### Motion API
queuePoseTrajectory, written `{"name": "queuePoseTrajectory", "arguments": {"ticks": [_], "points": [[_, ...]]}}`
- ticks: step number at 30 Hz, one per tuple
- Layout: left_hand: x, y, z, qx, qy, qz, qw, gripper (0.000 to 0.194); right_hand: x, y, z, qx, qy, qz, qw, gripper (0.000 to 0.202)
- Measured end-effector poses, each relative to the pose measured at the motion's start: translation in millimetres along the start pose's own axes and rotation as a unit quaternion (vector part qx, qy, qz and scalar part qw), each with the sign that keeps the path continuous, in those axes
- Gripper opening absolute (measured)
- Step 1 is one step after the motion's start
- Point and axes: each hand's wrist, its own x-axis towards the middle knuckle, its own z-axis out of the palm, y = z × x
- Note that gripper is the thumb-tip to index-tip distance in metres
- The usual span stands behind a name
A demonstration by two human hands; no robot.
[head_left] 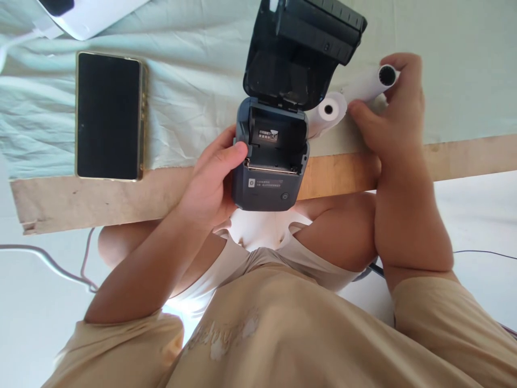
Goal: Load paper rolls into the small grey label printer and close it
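Observation:
A small dark printer (269, 191) is held by its left side in my left hand (214, 172), the thumb on its front edge. Its black lid (288, 64) stands open and the paper bay inside holds no roll. On the right, my right hand (398, 108) has its thumb and fingers around the end of a white paper roll (363, 85) with a dark core. A second white roll (333, 108) with a small dark hole lies between that roll and the printer, partly behind the printer.
A tablet (108, 116) in a clear case lies on the pale green cloth (194, 70) at the left. A white device (84, 19) with a cable is at the top left. The wooden table edge (97, 202) runs across in front of my legs.

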Motion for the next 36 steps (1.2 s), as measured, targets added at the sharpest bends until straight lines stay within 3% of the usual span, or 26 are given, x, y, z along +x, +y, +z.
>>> {"name": "queuePoseTrajectory", "arguments": {"ticks": [4, 6, 8, 12, 17, 20, 28, 31, 36], "points": [[1, 2, -0.9, 0.025, -0.003, -0.022, 0.999, 0.025, -13, -16, -2, 0.089, 0.122, -0.199, 0.968, 0.054], [2, 2, -1.7, 0.029, 0.005, -0.025, 0.999, 0.026, -21, -30, 0, 0.080, 0.114, -0.253, 0.958, 0.043], [2, 1, -1.5, 0.032, 0.016, -0.023, 0.999, 0.023, -28, -44, 6, 0.071, 0.053, -0.283, 0.955, 0.039], [1, 1, 0.3, 0.036, 0.040, -0.013, 0.998, 0.024, -32, -61, 19, 0.004, -0.067, -0.259, 0.963, 0.046], [2, 2, -2.9, 0.047, 0.013, -0.033, 0.998, 0.029, -26, -50, 23, -0.063, -0.117, -0.163, 0.978, 0.041], [2, 3, -4.2, 0.035, 0.005, -0.024, 0.999, 0.025, -25, -43, 21, -0.067, -0.149, -0.156, 0.974, 0.036], [2, 1, -0.9, 0.022, 0.013, -0.017, 1.000, 0.024, -31, -52, 21, -0.079, -0.106, -0.152, 0.980, 0.049], [1, 1, -1.2, 0.015, 0.008, -0.016, 1.000, 0.021, -31, -49, 23, -0.072, -0.123, -0.170, 0.975, 0.043], [1, 1, -1.5, -0.007, 0.006, -0.009, 1.000, 0.018, -32, -45, 28, -0.078, -0.126, -0.196, 0.969, 0.050]]}}
